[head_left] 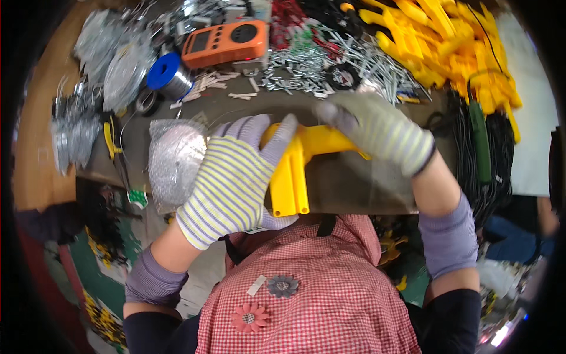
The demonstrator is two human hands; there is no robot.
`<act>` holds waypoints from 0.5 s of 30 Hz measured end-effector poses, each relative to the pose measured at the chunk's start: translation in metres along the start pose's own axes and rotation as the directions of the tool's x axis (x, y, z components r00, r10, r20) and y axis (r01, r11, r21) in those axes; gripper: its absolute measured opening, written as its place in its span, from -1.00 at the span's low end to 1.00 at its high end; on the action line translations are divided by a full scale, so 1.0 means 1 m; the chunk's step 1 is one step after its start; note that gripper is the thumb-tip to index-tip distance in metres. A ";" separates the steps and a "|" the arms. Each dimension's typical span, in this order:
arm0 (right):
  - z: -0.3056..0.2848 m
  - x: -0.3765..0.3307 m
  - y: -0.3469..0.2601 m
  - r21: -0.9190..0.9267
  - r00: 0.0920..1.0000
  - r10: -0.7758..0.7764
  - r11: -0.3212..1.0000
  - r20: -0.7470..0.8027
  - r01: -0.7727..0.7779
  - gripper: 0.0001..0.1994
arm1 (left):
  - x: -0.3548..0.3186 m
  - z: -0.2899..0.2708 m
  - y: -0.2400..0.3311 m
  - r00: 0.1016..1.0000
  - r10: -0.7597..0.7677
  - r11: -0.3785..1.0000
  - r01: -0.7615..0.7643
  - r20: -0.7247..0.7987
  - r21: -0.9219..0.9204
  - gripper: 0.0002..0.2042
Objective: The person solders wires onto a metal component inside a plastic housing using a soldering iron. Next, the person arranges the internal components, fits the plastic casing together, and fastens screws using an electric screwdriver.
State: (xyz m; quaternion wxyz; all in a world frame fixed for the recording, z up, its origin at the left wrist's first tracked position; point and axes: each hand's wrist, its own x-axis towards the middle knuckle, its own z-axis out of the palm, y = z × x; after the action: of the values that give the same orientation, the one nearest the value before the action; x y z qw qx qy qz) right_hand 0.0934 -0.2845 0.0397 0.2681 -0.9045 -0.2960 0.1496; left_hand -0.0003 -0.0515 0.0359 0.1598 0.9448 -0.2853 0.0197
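Observation:
Both my hands wear striped knit gloves. My left hand [227, 183] is closed around a yellow pistol-shaped plastic housing [289, 186], held over the table's near edge with its handle-like part toward me. Two small holes show at the housing's near end. My right hand [380, 130] is beside the far right end of the housing, smeared by motion. Its fingers are too blurred to show whether it touches or holds anything. Beyond it lies a heap of metal screws and pins [300, 68]. A bubble-wrapped bundle [175, 159] sits just left of my left hand.
Yellow housings [442, 41] are piled far right, above black cables and a green-handled tool [480, 141]. At the back are an orange multimeter [225, 43], a blue solder spool [171, 76] and bagged parts [118, 59]. Yellow-handled pliers [112, 138] lie on the left.

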 end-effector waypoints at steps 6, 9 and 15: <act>0.037 -0.009 0.011 -0.349 0.921 -0.109 0.937 -0.374 -0.031 -0.61 | 0.008 -0.003 0.010 0.998 0.000 0.998 -0.005 0.068 0.063 0.21; 0.037 -0.007 0.008 -0.339 0.939 -0.081 0.940 -0.335 -0.040 -0.63 | 0.011 -0.018 0.015 0.999 0.042 0.997 -0.040 0.022 -0.068 0.20; 0.029 -0.023 0.002 -0.243 0.992 -0.055 0.970 -0.116 0.026 -0.71 | 0.042 0.003 0.052 0.994 0.093 0.992 -0.087 -0.064 0.087 0.10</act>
State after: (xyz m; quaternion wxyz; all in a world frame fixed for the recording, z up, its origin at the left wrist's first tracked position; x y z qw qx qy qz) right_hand 0.0635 -0.2883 0.0177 0.1767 -0.9316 -0.3134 0.0514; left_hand 0.0068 -0.1155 0.0537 0.1287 0.9357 -0.3208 0.0711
